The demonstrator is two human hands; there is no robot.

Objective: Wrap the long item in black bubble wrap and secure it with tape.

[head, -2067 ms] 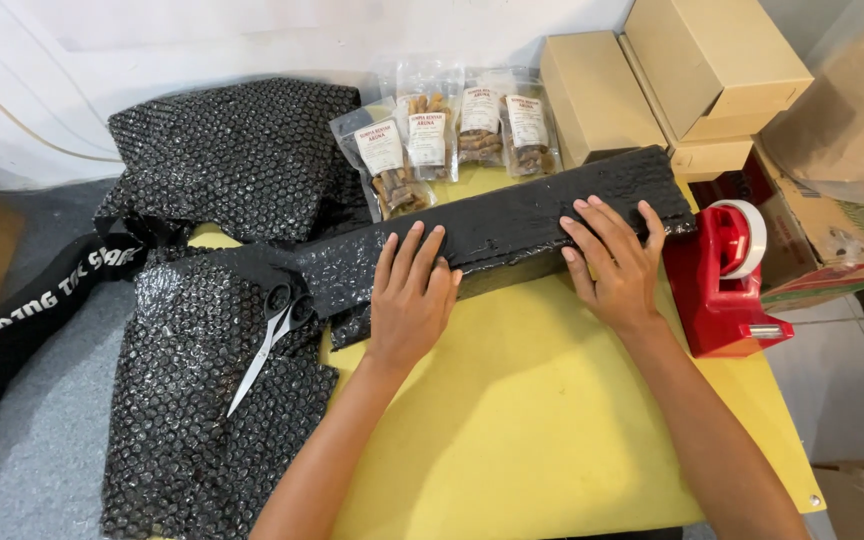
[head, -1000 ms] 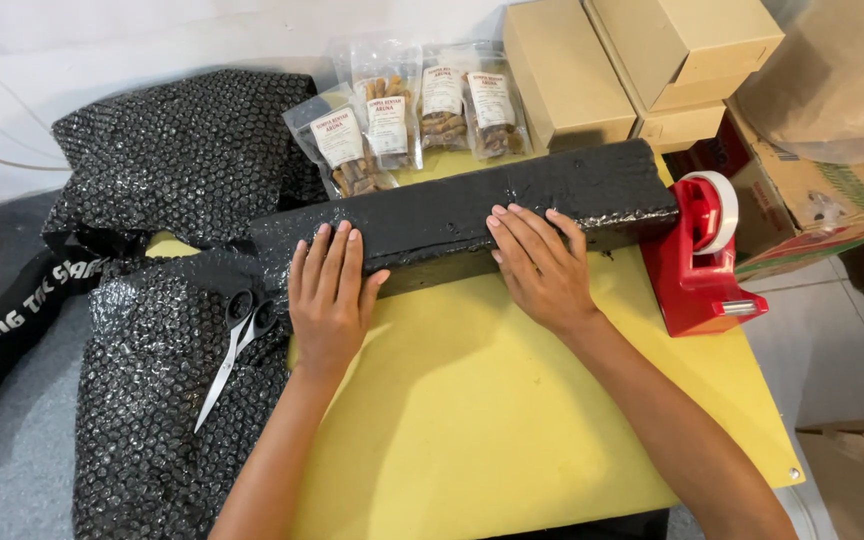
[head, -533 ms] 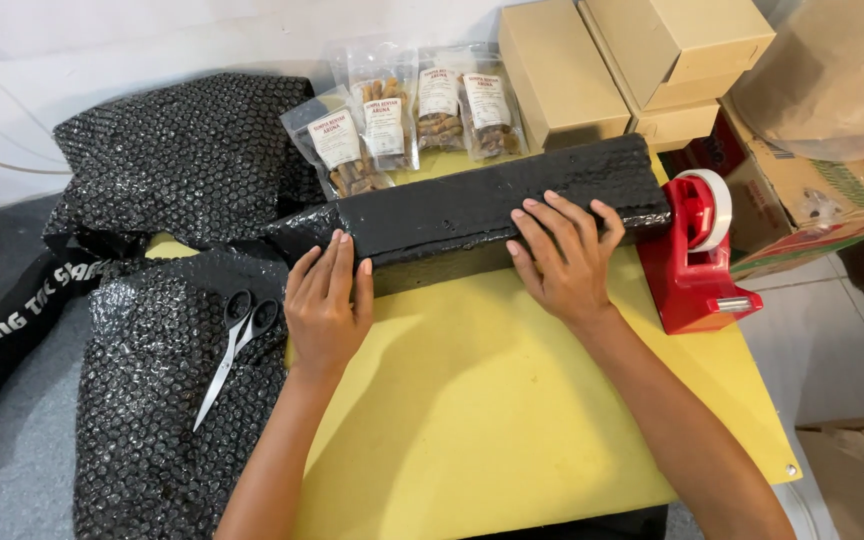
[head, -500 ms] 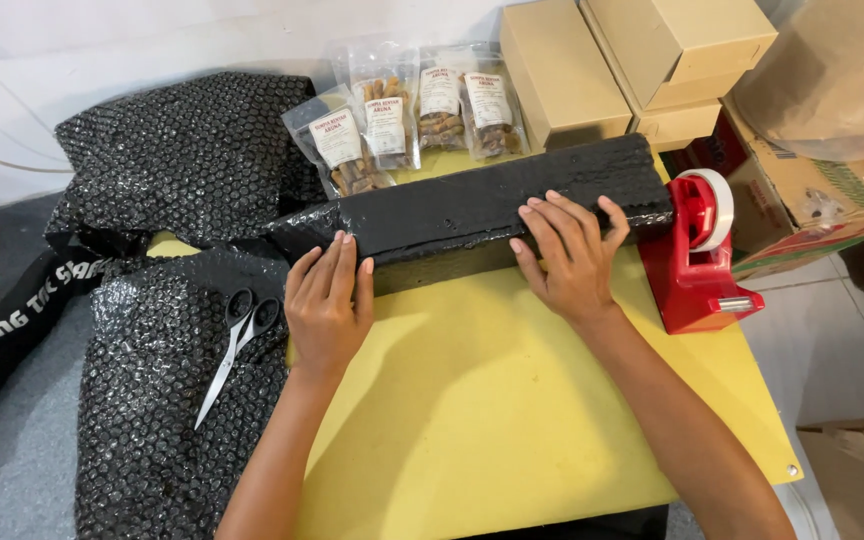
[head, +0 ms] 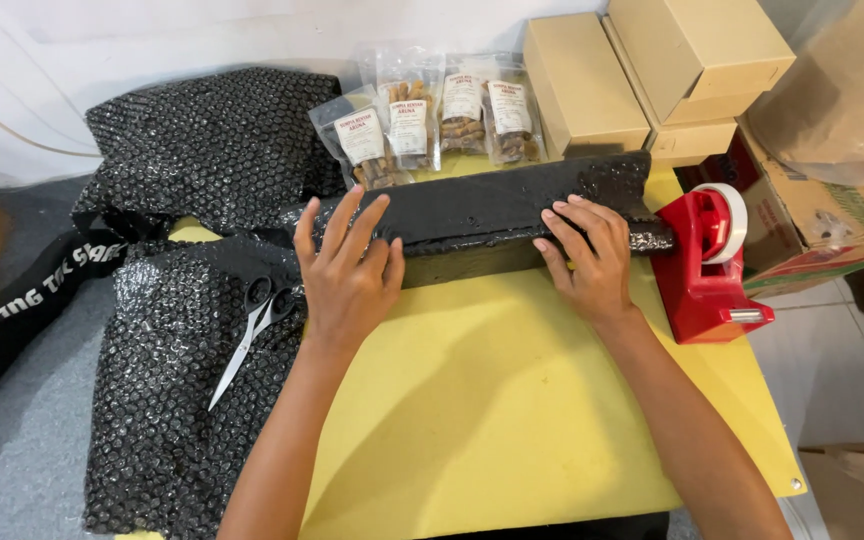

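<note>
A long parcel wrapped in black bubble wrap (head: 482, 215) lies across the far side of the yellow table (head: 512, 420). My left hand (head: 347, 270) rests flat on the parcel's left end, fingers spread. On the right part of the parcel my right hand (head: 587, 255) presses down, fingers spread over its top. Neither hand grips anything. Scissors (head: 247, 335) lie on a sheet of black bubble wrap (head: 182, 380) just left of my left hand.
A red tape dispenser (head: 707, 265) stands right of the parcel. Several clear snack pouches (head: 437, 115) and tan cardboard boxes (head: 642, 75) sit behind it. More black bubble wrap (head: 207, 140) is piled at the back left. A printed carton (head: 822, 225) stands at the right.
The parcel has been rolled a little toward me and both hands have shifted on its top. My left hand now lies on the parcel rather than in front of it.
</note>
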